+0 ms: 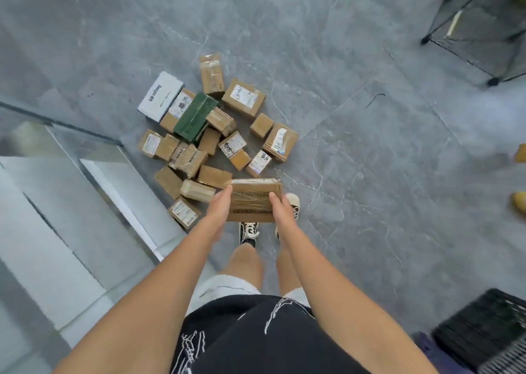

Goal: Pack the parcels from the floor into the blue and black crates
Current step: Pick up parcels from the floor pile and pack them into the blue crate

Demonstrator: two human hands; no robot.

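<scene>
I hold a flat brown cardboard parcel [252, 200] with clear tape across its top, in front of me above my feet. My left hand [217, 210] grips its left edge and my right hand [283, 211] grips its right edge. Beyond it, several parcels lie in a pile on the grey floor, among them a green box [195, 116], a white box [160, 96] and brown boxes with white labels [244, 98]. A black crate [484, 323] shows at the lower right corner, partly cut off. A bluish edge [444, 358] sits beside it; I cannot tell what it is.
A glass panel and white step [85, 180] run along the left, close to the pile. A black wire-frame stand [481, 31] is at the upper right. Yellow objects [519, 200] lie at the right edge. Grey tiled floor [370, 160] spreads to the right of the pile.
</scene>
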